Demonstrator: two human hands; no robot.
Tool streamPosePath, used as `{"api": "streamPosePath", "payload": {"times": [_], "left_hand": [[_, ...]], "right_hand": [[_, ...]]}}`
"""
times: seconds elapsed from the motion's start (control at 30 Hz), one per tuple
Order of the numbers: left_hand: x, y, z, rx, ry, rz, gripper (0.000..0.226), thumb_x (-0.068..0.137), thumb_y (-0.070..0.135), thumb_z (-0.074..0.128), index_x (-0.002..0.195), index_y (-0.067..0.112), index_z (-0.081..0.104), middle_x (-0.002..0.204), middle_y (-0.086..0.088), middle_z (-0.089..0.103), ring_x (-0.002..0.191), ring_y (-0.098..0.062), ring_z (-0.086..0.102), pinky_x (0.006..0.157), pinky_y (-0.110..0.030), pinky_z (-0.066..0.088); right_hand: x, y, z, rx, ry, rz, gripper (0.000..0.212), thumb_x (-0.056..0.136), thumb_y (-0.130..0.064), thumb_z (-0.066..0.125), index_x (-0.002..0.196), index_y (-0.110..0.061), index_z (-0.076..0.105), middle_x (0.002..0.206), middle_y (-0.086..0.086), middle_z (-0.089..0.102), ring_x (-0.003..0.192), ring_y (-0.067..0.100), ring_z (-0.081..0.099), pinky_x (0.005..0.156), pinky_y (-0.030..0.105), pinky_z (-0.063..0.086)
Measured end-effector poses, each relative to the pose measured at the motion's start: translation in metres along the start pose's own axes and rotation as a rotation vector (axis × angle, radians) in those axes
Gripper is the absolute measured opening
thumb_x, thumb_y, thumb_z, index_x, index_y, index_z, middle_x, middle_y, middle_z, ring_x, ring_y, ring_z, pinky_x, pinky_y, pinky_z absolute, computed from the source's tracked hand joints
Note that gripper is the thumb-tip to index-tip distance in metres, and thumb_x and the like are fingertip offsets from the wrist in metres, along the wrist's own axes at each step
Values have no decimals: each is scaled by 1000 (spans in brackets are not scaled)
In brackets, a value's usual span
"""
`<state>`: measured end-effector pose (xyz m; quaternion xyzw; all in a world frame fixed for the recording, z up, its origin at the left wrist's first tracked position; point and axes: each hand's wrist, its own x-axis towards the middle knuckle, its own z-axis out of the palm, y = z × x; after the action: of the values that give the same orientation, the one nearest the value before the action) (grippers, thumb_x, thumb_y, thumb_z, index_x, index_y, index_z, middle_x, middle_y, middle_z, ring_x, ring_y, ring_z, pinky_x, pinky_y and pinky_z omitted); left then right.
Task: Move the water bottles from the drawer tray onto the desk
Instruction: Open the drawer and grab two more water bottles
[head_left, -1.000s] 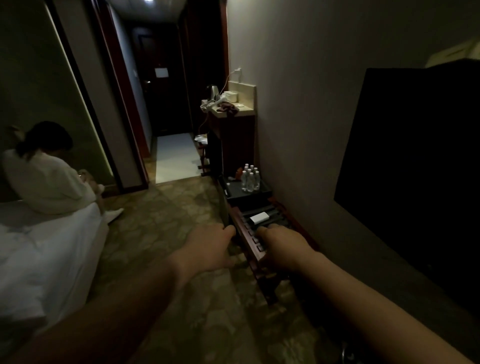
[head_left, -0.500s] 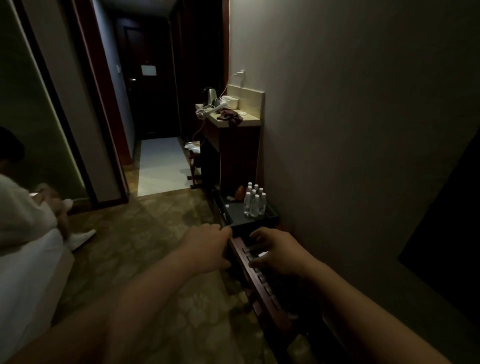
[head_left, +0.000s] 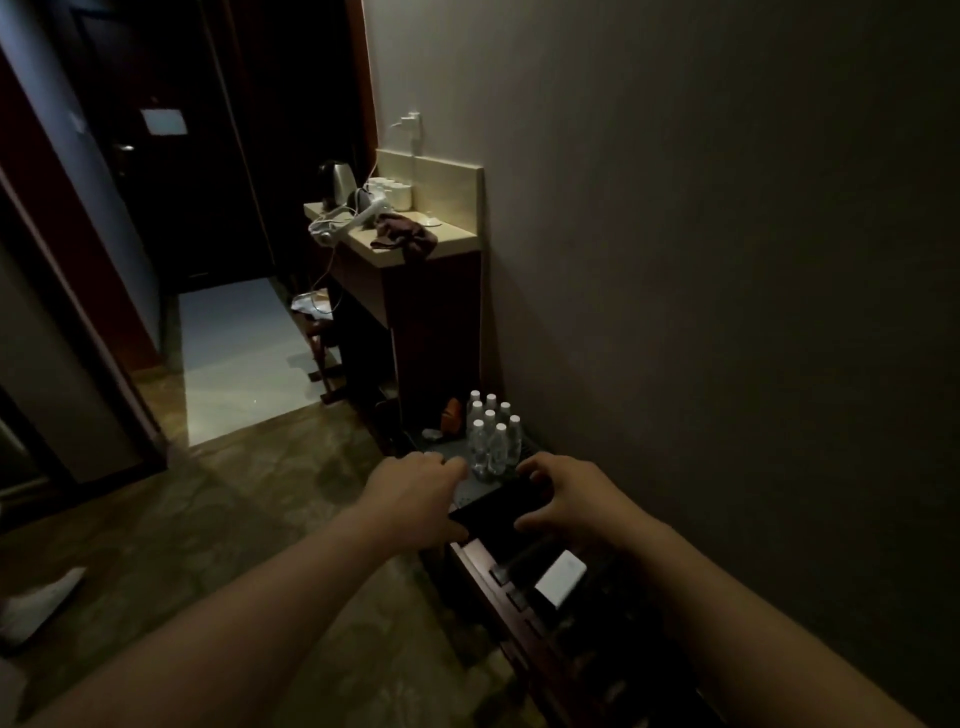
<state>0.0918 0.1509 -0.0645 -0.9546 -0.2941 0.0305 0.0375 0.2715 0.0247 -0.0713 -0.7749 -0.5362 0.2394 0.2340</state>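
**Bottles not started, hands just arriving at tray**

Biggest first: bare wall (head_left: 701, 260) on the right, dim carpeted floor (head_left: 260, 519) on the left, dark hallway beyond.

Desk (head_left: 410, 244): light countertop on a dark wood cabinet, against the wall, well past the tray. Already carrying a kettle (head_left: 337, 182), white cups (head_left: 387, 189), a hair dryer (head_left: 353, 221) and a brown cloth (head_left: 405, 239). No bottles on it that I can see.

Slatted wooden rack (head_left: 498, 577) low in the foreground, with a white card (head_left: 561, 579) lying on it.

Drawer tray (head_left: 488, 506): dark, low, between rack and desk cabinet. Water bottles (head_left: 491, 436) stand upright in a tight cluster at its far right, white caps; about eight, exact count unclear in this light. A small orange item (head_left: 454, 415) sits just beside them.

Left hand (head_left: 415, 493): at the tray's near left edge, fingers curled, but contact is too dark to call.

Right hand (head_left: 566, 499): over the near right edge, fingers spread and bent, holding nothing visible.

Status: zero moved, the full cluster is left. Each bottle needs lifting and carrying up to the desk, where free space looks tight.
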Motion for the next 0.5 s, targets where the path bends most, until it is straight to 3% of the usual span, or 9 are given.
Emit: {"api": "streamPosePath", "payload": {"times": [0.5], "left_hand": [[320, -149, 42, -46, -40, 37, 66, 78, 58, 68, 132, 28, 45, 119, 1, 57, 106, -21, 57, 84, -40, 53]], "right_hand": [[322, 72, -31, 25, 51, 183, 72, 64, -37, 83, 130, -33, 54, 125, -5, 58, 109, 11, 58, 93, 33, 53]]}}
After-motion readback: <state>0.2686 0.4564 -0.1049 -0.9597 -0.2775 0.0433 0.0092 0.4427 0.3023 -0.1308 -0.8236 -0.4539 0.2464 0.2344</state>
